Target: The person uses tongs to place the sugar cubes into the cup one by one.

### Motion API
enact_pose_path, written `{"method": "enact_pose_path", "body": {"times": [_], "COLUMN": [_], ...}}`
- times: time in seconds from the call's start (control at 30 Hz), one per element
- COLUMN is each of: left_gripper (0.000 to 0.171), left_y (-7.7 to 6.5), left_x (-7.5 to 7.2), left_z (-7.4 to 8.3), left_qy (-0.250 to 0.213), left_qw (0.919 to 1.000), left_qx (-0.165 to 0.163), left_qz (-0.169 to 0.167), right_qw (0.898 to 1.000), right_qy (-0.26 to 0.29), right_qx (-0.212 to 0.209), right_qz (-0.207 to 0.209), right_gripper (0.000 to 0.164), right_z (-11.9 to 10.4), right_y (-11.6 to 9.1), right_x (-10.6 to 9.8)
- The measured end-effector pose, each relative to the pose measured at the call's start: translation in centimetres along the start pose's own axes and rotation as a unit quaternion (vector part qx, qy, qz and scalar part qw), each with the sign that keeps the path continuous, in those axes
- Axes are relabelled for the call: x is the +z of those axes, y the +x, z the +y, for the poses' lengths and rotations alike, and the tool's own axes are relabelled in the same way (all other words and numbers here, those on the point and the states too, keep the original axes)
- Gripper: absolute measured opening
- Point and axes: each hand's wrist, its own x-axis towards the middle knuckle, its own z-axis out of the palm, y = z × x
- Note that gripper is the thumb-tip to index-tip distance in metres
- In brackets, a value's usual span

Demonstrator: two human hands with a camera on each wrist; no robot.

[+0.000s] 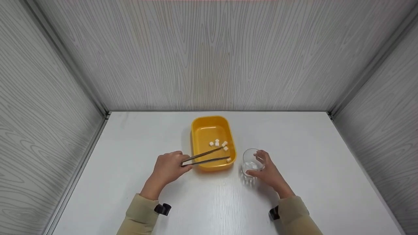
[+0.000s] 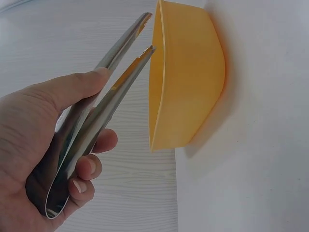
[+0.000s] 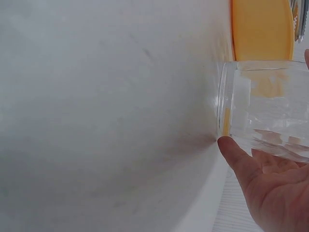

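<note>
My left hand (image 1: 169, 166) grips metal tongs (image 2: 108, 99), whose two arms stand apart. Their serrated tips reach over the yellow tray (image 1: 196, 137), among small white cubes (image 1: 217, 144). Several of these cubes lie in the tray's right half, and one (image 1: 229, 160) sits close to the lower tip. Right of the tray, a clear glass (image 3: 270, 106) stands upright on the table. Thumb and fingers of my right hand (image 1: 269, 171) curl round its side. Something whitish shows low inside the glass; its exact shape is hard to tell.
The white table (image 1: 147, 130) carries the tray and the glass near its middle. Pale wood-grain panels (image 1: 209, 65) rise at the back and on both sides. A dark band (image 1: 162, 209) is on each wrist, over beige sleeves.
</note>
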Motion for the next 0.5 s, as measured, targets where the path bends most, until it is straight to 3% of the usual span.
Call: {"method": "enact_pose_path", "body": {"times": [0.13,0.5], "left_gripper": [0.023,0.029], "left_y": [0.5,1.7], "left_x": [0.1,0.7], "left_z": [0.1,0.3], "left_qy": [0.016,0.055], "left_qw": [0.9997,0.9978], "left_qx": [0.004,0.033], "left_qz": [-0.020,-0.015], "right_qw": [1.000,1.000], "right_qy": [-0.003,-0.012], "right_qx": [0.005,0.014], "right_qz": [0.001,0.000], "right_gripper": [0.096,0.094], "right_z": [0.1,0.2], "right_y": [0.1,0.2], "right_x": [0.1,0.1]}}
